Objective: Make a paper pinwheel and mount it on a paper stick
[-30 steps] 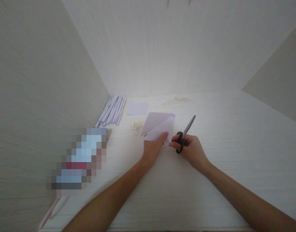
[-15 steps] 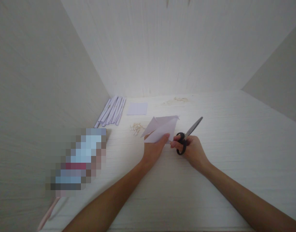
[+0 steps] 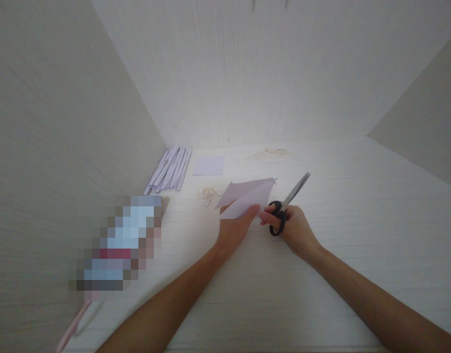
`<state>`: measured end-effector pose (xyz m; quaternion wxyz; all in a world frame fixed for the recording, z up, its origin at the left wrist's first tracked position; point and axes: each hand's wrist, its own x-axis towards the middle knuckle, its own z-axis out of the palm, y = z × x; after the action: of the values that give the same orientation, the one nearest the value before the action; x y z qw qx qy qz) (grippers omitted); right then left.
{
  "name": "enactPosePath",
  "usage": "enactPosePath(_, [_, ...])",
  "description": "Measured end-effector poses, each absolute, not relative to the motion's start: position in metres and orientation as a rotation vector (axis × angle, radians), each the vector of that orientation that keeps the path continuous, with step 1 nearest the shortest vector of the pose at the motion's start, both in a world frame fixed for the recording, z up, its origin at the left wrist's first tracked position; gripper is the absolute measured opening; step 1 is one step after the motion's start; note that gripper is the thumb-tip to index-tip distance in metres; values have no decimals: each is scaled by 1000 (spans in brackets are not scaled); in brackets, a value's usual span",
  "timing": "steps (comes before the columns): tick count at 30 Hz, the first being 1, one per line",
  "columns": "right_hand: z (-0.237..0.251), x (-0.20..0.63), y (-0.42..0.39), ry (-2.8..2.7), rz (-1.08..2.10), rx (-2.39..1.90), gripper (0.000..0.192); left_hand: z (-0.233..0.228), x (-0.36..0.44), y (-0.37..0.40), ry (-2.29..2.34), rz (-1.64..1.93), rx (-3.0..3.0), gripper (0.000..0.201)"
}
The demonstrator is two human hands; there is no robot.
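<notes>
My left hand [image 3: 235,226] pinches the near corner of a folded pale lilac paper [image 3: 247,196] and holds it tilted just above the white table [image 3: 277,294]. My right hand [image 3: 293,226] grips black-handled scissors [image 3: 287,202], fingers through the loops, blades pointing up and to the right, just right of the paper's edge. The two hands are almost touching. The blades look nearly closed and are not on the paper.
A bundle of lilac paper strips [image 3: 170,169] lies at the back left by the wall. A small lilac square sheet [image 3: 209,165] lies behind the hands. Small tan scraps [image 3: 208,194] and further scraps [image 3: 269,153] are scattered. A blurred patch [image 3: 117,245] covers the left.
The folded paper has tipped flatter and shifted slightly right in my left hand. My right hand with the scissors has moved a little right, blades swinging further to the right.
</notes>
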<state>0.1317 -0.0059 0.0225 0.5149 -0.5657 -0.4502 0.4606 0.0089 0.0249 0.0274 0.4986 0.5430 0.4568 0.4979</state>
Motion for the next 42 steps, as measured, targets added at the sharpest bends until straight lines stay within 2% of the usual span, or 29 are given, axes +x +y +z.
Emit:
enactPosePath(24, [22,130,-6,-1071,1099,-1359,25,19,10,28,1171,1073,1228,23])
enactPosePath(42, [23,132,-6,-1073,1113,-1387,23,22,11,29,1106,1010,1172,14])
